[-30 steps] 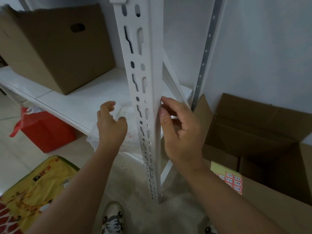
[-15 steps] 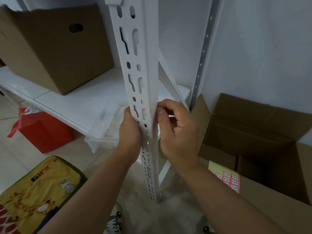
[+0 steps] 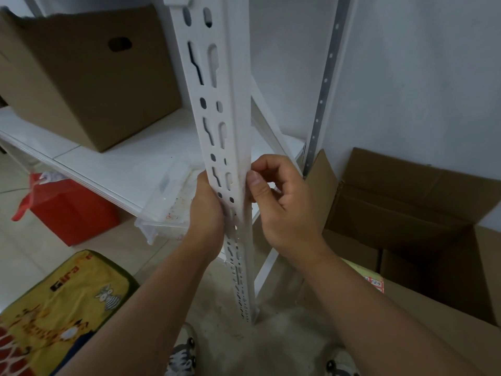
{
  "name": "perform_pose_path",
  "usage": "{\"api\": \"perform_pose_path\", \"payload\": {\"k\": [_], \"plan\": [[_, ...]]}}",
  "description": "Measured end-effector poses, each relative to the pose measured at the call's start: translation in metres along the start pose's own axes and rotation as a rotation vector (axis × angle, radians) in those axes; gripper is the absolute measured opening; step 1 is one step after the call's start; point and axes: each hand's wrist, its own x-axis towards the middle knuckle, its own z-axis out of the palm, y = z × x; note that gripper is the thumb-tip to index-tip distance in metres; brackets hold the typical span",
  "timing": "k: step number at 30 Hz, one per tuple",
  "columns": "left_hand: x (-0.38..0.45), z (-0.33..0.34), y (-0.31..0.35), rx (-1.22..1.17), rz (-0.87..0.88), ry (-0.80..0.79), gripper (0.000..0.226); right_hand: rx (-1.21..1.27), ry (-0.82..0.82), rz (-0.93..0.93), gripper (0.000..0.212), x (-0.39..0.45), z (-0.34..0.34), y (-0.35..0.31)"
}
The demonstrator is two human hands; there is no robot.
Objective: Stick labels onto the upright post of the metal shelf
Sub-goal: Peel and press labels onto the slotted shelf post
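The white upright post (image 3: 230, 109) of the metal shelf, punched with slots, runs down the middle of the view. My left hand (image 3: 206, 210) holds it from the left at mid height, with the fingers hidden behind the metal. My right hand (image 3: 282, 202) pinches the post's right edge: the thumb presses on the front and the curled fingers sit behind the flange. No label shows on the post or in either hand. A sheet of red-and-white labels (image 3: 375, 284) lies on the cardboard box flap at the lower right, partly hidden by my right forearm.
A closed cardboard box (image 3: 81, 85) stands on the white shelf board (image 3: 122, 164), and a clear plastic tray (image 3: 168, 202) overhangs its front edge. An open cardboard box (image 3: 406, 213) sits on the floor to the right. A red bag (image 3: 70, 210) and a yellow mat (image 3: 62, 302) lie to the left.
My left hand left the plastic tray, moved right and took hold of the post. My right hand stayed on the post's right edge, and its fingers curled in further.
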Motion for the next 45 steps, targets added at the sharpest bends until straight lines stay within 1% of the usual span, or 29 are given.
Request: {"api": "perform_pose_path", "payload": {"k": [2, 7, 11, 13, 16, 19, 22, 27, 31, 34, 37, 40, 42, 45], "plan": [[0.0, 0.0, 0.0, 0.01, 0.007, 0.0, 0.054, 0.043, -0.015, 0.032, 0.013, 0.004, -0.001, -0.002], [0.0, 0.0, 0.001, 0.006, -0.003, 0.002, 0.051, 0.016, 0.011, -0.009, 0.018, 0.007, 0.003, -0.003], [0.002, 0.001, -0.001, 0.008, -0.014, 0.008, 0.05, -0.068, -0.007, -0.079, 0.009, 0.004, 0.004, -0.002], [0.002, 0.001, -0.001, 0.009, -0.007, 0.008, 0.05, -0.057, -0.01, -0.056, 0.009, 0.003, 0.003, -0.003], [0.001, 0.001, -0.001, 0.002, 0.002, 0.016, 0.049, 0.035, -0.002, 0.032, 0.015, 0.004, 0.003, -0.003], [0.001, 0.002, -0.001, -0.001, -0.007, 0.018, 0.048, 0.002, 0.022, 0.012, 0.015, 0.004, 0.007, -0.004], [0.001, 0.002, -0.002, -0.001, -0.028, 0.012, 0.045, -0.059, 0.052, -0.043, 0.008, 0.001, 0.009, -0.003], [0.002, 0.0, -0.004, 0.007, -0.022, 0.018, 0.05, 0.017, 0.075, 0.031, 0.005, -0.001, 0.009, -0.003], [0.002, 0.002, -0.003, -0.013, -0.051, 0.034, 0.047, -0.088, 0.111, -0.055, 0.006, 0.0, 0.013, -0.002], [0.002, 0.002, -0.003, -0.024, -0.065, 0.041, 0.046, -0.111, 0.116, -0.072, 0.006, 0.0, 0.012, -0.001], [0.002, 0.002, -0.003, -0.017, -0.048, 0.043, 0.048, -0.072, 0.07, -0.027, 0.009, 0.002, 0.008, -0.001], [0.001, 0.001, -0.003, -0.008, -0.02, 0.033, 0.046, 0.03, 0.009, 0.086, 0.012, 0.003, 0.002, -0.002], [0.0, 0.001, -0.003, -0.013, -0.016, 0.035, 0.048, 0.123, 0.003, 0.144, 0.009, 0.004, -0.002, -0.002], [0.0, 0.002, -0.004, -0.021, -0.017, 0.035, 0.051, 0.195, 0.007, 0.188, 0.012, 0.006, -0.003, -0.004]]}}
